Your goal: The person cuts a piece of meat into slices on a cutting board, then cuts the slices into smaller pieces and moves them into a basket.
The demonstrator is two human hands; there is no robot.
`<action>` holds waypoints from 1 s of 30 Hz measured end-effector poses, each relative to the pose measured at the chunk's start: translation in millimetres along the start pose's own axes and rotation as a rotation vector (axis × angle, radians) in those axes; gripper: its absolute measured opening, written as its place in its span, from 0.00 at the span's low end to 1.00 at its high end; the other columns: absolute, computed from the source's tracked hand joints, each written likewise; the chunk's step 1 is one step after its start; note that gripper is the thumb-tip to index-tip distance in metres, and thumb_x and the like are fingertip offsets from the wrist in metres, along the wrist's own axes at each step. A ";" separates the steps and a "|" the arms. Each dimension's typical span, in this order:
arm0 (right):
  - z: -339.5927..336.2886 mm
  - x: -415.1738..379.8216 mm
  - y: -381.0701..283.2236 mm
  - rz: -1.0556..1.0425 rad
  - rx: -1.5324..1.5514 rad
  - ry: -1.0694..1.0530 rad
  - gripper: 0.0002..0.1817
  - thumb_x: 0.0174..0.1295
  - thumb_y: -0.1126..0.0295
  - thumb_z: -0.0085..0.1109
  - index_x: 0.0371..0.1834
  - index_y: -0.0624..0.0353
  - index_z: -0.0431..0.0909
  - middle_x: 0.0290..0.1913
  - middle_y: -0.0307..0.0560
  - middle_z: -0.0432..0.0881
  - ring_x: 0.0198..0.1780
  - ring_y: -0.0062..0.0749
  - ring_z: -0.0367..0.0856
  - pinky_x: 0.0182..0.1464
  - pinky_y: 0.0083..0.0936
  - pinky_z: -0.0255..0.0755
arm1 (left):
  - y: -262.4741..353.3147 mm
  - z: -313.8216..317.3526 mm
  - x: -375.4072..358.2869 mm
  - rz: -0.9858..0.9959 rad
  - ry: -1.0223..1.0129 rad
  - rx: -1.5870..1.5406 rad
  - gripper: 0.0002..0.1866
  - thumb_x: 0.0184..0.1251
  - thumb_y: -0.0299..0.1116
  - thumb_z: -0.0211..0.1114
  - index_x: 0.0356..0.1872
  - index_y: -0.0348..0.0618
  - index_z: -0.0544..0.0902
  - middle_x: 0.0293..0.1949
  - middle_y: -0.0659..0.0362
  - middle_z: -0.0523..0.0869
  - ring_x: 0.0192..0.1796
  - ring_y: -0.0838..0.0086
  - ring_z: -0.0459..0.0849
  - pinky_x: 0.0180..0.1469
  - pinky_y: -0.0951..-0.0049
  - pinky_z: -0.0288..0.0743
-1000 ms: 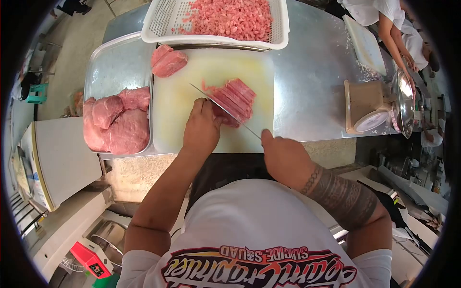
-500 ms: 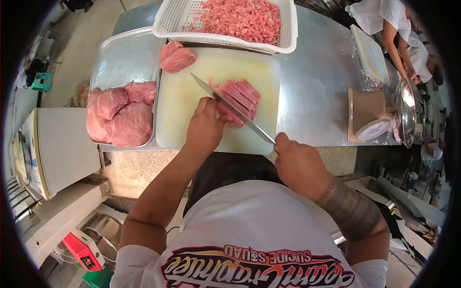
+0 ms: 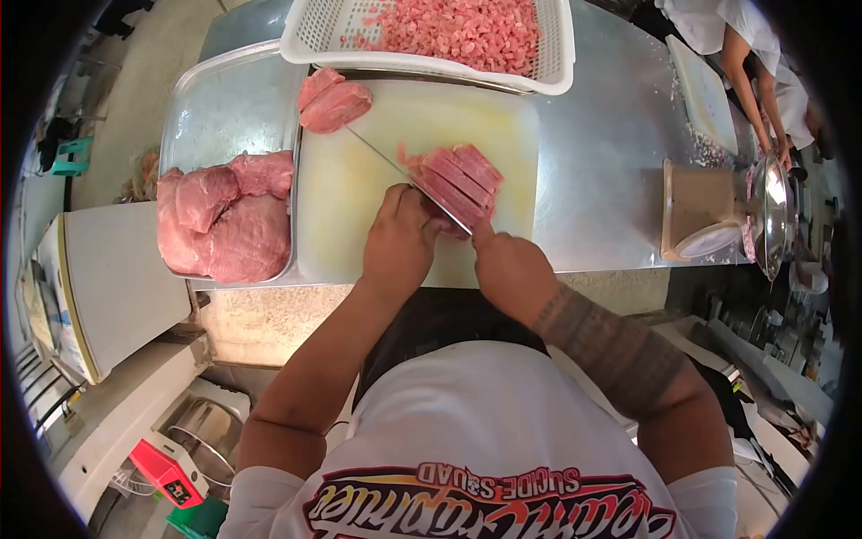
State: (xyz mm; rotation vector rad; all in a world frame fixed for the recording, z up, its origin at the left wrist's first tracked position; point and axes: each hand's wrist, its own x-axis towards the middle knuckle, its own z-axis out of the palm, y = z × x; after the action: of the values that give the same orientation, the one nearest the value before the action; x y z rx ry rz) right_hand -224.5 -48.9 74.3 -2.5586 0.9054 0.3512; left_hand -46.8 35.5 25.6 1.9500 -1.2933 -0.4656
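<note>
My right hand (image 3: 514, 271) is closed round the handle of a long knife (image 3: 378, 152). The blade lies diagonally over the white cutting board (image 3: 337, 211), along the near left side of sliced raw meat (image 3: 462, 178), cut into parallel strips. My left hand (image 3: 400, 238) has its fingers curled and presses the near part of this meat, right beside the blade. Its fingertips are partly hidden. Two more pieces of meat (image 3: 334, 103) rest at the board's far left corner, near the knife's tip.
A metal tray (image 3: 224, 94) with large meat pieces stands left of the board. Behind it sits a white perforated basket (image 3: 431, 61) of diced meat. On the right are a scale (image 3: 702, 211), a metal bowl (image 3: 770, 216), another board (image 3: 702, 99) and a co-worker's arms (image 3: 759, 94).
My right hand has moved forward and left, pushing the knife across the meat, so its tip reaches farther toward the far left pieces. My left hand stays on the meat. The view has shifted slightly.
</note>
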 end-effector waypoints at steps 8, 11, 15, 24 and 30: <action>-4.9 -4.7 1.0 -0.027 0.044 0.084 0.09 0.68 0.75 0.54 0.50 0.64 0.73 0.30 0.57 0.86 0.33 0.56 0.90 0.35 0.49 0.84 | -3.1 -7.5 3.0 0.042 -0.033 0.082 0.25 0.61 0.37 0.82 0.53 0.38 0.80 0.55 0.45 0.82 0.59 0.44 0.82 0.60 0.49 0.79; -15.4 -44.5 5.4 0.010 0.037 0.038 0.10 0.69 0.74 0.54 0.51 0.64 0.74 0.30 0.57 0.86 0.33 0.57 0.90 0.36 0.50 0.83 | -1.2 -12.2 3.5 0.097 -0.027 0.165 0.25 0.61 0.39 0.83 0.52 0.39 0.81 0.54 0.46 0.82 0.59 0.45 0.82 0.61 0.50 0.79; 10.4 -57.8 28.3 0.046 0.067 0.017 0.11 0.69 0.73 0.55 0.53 0.63 0.75 0.33 0.58 0.87 0.35 0.57 0.90 0.38 0.52 0.84 | -6.3 -15.1 4.0 0.153 -0.043 0.200 0.26 0.61 0.41 0.83 0.53 0.39 0.82 0.54 0.47 0.83 0.59 0.46 0.81 0.62 0.51 0.78; -4.0 -22.2 45.9 0.094 0.192 0.041 0.18 0.68 0.73 0.54 0.60 0.65 0.73 0.41 0.63 0.90 0.44 0.60 0.91 0.48 0.52 0.84 | 19.0 -34.2 28.6 0.582 -0.397 0.469 0.24 0.58 0.37 0.81 0.54 0.43 0.85 0.54 0.51 0.85 0.61 0.53 0.82 0.70 0.51 0.73; 5.5 -22.5 44.2 0.071 0.184 0.110 0.17 0.68 0.74 0.54 0.59 0.66 0.73 0.37 0.62 0.90 0.41 0.60 0.91 0.46 0.52 0.85 | 3.3 -10.0 53.9 0.583 -0.666 0.698 0.10 0.59 0.29 0.73 0.43 0.43 0.88 0.48 0.54 0.89 0.56 0.57 0.87 0.63 0.57 0.78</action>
State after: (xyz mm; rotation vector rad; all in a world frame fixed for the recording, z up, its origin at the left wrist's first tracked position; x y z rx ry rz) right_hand -270.6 -65.5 64.8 -2.4003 1.0198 0.1412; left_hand -19.4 -9.9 39.9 1.8409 -2.6337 -0.4036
